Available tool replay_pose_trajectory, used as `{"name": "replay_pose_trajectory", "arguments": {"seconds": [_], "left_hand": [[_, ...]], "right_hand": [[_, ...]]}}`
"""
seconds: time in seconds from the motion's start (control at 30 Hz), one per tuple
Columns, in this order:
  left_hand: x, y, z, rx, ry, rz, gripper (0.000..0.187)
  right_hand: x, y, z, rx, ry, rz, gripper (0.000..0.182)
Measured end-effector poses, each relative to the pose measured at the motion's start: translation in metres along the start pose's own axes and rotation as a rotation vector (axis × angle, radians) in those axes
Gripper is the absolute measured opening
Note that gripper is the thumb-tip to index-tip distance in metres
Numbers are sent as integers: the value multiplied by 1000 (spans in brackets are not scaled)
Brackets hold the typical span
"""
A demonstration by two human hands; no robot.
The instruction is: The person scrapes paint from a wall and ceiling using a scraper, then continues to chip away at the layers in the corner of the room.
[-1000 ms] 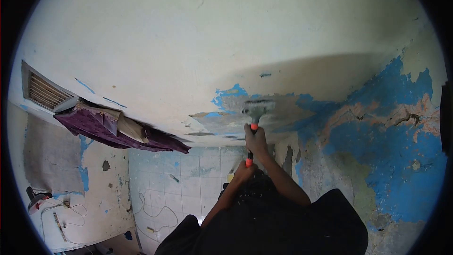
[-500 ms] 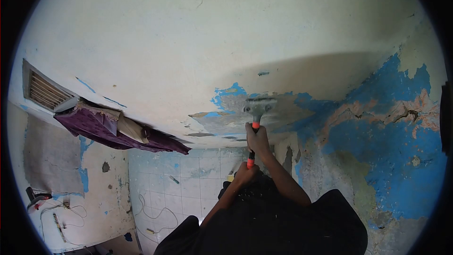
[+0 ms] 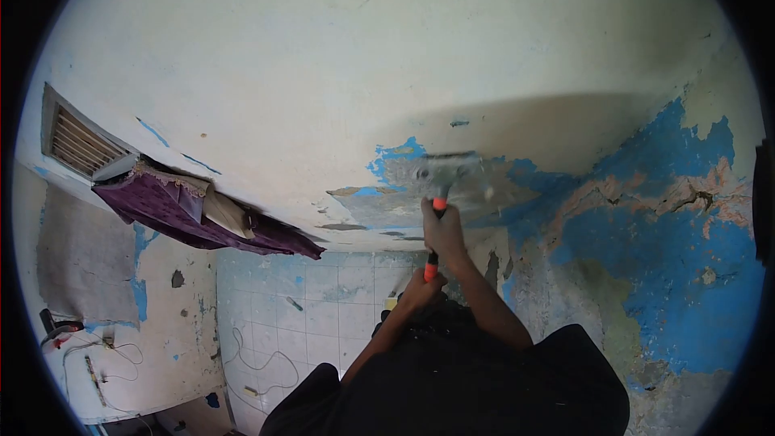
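Scraper blurred at its head
From here, the right hand and left hand cover parts of the handle; a purple curtain on the left hides what's behind it; a dark shape at right is cut off.

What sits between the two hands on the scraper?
Between the right hand and the left hand, the head view shows a short stretch of scraper handle, black and orange.

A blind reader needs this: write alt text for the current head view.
A person's right hand and, lower down, left hand grip a wide-headed scraper at a pale wall patched with blue and grey. Purple cloth hangs at left beside a slatted vent.
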State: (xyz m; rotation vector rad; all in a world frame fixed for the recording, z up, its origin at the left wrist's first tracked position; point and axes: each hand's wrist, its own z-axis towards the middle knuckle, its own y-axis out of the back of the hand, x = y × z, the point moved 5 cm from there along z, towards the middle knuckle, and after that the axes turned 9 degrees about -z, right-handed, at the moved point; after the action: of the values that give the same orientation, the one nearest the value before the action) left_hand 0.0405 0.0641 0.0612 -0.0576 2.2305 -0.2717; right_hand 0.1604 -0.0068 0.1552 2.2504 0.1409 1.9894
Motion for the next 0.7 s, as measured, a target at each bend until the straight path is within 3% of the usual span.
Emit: {"name": "replay_pose_trajectory", "arguments": {"seconds": [0.07,0.1,0.2,0.27,0.3,0.4,0.5,0.57,0.7], "left_hand": [[22,8,9,-16,-4,-26,20],[30,12,8,-19,-18,-28,20],[20,16,5,3,-13,-31,20],[28,17,4,2,29,-35,20],[29,18,6,-17,46,-38,20],[10,17,-7,-24,29,-76,20],[18,17,-15,-1,49,-136,20],[21,23,-3,-3,47,-126,20],[11,22,-16,26,36,-101,19]], "right_hand": [[-82,-24,13,-123,133,-178,45],[-54,-22,-3,65,-175,14,46],[-20,-18,1,74,-61,-9,45],[-64,-28,-1,23,-19,-88,46],[-54,-32,4,1,21,-125,46],[-36,-32,-6,106,-172,28,46],[-11,-28,-6,104,-103,21,46],[-39,-37,-5,122,-134,10,46],[-8,-35,-11,147,-194,57,46]]}}
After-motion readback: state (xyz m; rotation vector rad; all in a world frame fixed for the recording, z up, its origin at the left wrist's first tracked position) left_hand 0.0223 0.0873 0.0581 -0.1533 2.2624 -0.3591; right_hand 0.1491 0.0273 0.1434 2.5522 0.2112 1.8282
